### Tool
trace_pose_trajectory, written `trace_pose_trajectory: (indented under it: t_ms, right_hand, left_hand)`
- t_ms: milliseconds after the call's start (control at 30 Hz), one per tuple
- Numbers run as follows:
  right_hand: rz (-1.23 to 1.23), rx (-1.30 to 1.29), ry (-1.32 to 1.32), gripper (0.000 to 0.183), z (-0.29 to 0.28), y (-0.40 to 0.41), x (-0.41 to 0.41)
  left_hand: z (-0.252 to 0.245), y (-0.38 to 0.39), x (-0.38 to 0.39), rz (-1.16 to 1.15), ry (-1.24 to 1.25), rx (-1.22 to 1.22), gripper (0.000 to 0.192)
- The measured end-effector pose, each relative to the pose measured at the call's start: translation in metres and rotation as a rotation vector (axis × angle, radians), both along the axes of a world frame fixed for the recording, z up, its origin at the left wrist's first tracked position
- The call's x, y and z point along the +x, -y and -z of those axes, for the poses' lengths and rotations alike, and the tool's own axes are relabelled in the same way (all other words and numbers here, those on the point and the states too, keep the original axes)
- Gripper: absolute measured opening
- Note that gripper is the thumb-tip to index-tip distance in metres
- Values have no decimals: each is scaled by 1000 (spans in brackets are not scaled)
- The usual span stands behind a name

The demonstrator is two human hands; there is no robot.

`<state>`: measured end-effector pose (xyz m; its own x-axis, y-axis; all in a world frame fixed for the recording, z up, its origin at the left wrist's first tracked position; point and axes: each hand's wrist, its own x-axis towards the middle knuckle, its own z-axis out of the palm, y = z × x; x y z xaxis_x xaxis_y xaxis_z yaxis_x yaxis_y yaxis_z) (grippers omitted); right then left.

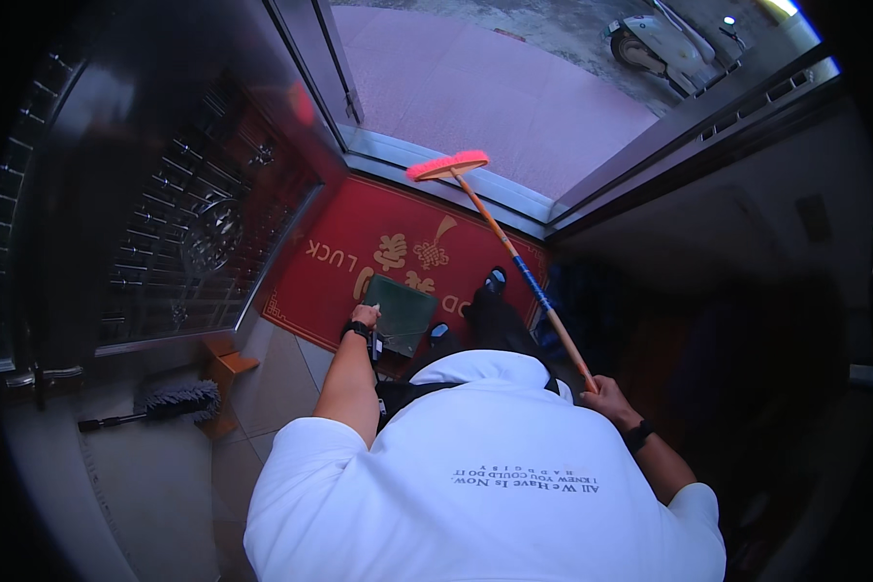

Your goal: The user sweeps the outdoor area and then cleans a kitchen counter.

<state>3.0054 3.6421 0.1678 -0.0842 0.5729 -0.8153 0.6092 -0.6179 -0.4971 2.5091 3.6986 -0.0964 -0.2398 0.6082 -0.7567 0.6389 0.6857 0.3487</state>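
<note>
My right hand (609, 401) is closed around the lower end of the wooden handle of a push broom (514, 254). The broom's head, with pink bristles (447, 166), is raised at the far end of the handle, in front of the door sill from this view. My left hand (364, 317) is shut on the handle of a green dustpan (406, 309), which is over the red doormat (342, 211). Its handle is mostly hidden by my fingers. Whether the dustpan touches the mat I cannot tell.
A metal door (211, 240) with ornate bars stands at the left. The metal door sill (531, 209) crosses ahead, with pink paving (480, 87) outside and a parked scooter (658, 47). A grey duster (182, 400) lies by an orange-brown wooden piece (225, 371) at the lower left.
</note>
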Motion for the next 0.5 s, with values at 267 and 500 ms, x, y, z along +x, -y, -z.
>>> trace_pose_trajectory:
  t_ms: [267, 500]
  right_hand:
    - [289, -49, -198, 11, 79, -62, 28]
    - [474, -46, -168, 9, 106, -167, 26]
  left_hand:
    - [-9, 0, -18, -240, 31, -55, 45]
    - [-66, -69, -37, -289, -40, -89, 47]
